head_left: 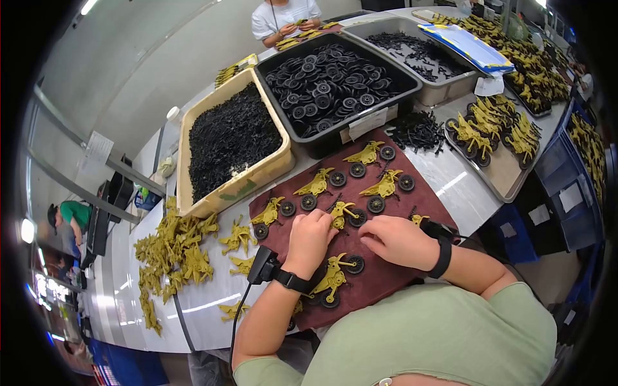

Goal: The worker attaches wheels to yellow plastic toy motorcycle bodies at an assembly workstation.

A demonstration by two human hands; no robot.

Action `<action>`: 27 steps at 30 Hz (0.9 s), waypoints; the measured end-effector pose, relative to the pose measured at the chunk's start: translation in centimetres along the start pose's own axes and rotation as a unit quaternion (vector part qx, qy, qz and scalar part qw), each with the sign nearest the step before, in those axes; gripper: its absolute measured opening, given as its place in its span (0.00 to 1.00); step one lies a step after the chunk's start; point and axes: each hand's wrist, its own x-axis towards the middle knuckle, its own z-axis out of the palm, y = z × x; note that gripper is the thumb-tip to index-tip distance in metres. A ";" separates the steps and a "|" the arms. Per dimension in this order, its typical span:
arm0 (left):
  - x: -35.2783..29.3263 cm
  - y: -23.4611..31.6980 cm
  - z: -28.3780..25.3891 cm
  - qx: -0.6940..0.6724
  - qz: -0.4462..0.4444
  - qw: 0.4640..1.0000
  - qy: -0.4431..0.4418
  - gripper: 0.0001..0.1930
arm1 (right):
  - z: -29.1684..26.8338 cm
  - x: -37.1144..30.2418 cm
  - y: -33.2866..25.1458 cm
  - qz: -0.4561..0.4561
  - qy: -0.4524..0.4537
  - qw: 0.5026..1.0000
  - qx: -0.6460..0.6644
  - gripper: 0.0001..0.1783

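Note:
My left hand (309, 240) grips a yellow toy motorcycle body (339, 215) over a maroon cloth, its fingers closed on the near side. A black wheel (357, 217) sits at the right end of that body. Close to the wheel, my right hand (398, 242) has its fingers curled together; whatever is between them is hidden. Yellow bodies with loose black wheels beside them lie farther up the maroon cloth (380, 273). Nearer to me rests a toy motorcycle (333, 278) with wheels at both ends. Each wrist wears a black band.
Beyond the cloth stand a cream bin (288, 154) of small black parts, a black bin (412, 90) of wheels and a grey bin (438, 95). A pile of yellow bodies (177, 251) lies left. At right, a tray (505, 183) carries wheeled toys. Another person (283, 19) sits opposite.

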 end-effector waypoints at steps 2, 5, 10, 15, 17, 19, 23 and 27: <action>0.1 0.1 -0.4 0.035 -0.002 0.999 -0.012 0.17 | 0.6 0.7 -0.2 -0.033 0.025 0.999 -0.020 0.09; -0.1 0.1 0.1 -0.005 0.002 1.000 0.026 0.17 | 1.5 1.3 0.7 -0.037 0.011 0.995 -0.089 0.11; -0.2 -0.1 0.1 -0.020 0.001 0.999 0.029 0.18 | 3.1 2.5 -0.8 0.014 -0.058 0.984 -0.166 0.12; 0.0 -0.2 0.2 -0.034 -0.009 0.999 0.033 0.20 | 4.8 3.7 -0.4 0.048 -0.037 0.984 -0.170 0.09; 0.1 0.0 0.0 -0.032 -0.025 0.999 0.015 0.20 | 4.9 3.7 -0.2 0.051 -0.024 0.987 -0.152 0.08; 0.1 0.2 0.2 -0.031 -0.018 0.999 0.015 0.20 | 5.0 3.6 0.1 0.056 -0.006 0.990 -0.131 0.09; -0.1 0.2 0.3 -0.030 -0.015 0.999 0.021 0.19 | 5.8 3.6 1.0 0.028 0.052 0.993 -0.105 0.09; -0.5 0.4 0.1 -0.031 -0.023 0.999 0.019 0.19 | 5.8 3.7 1.1 0.026 0.048 0.993 -0.105 0.09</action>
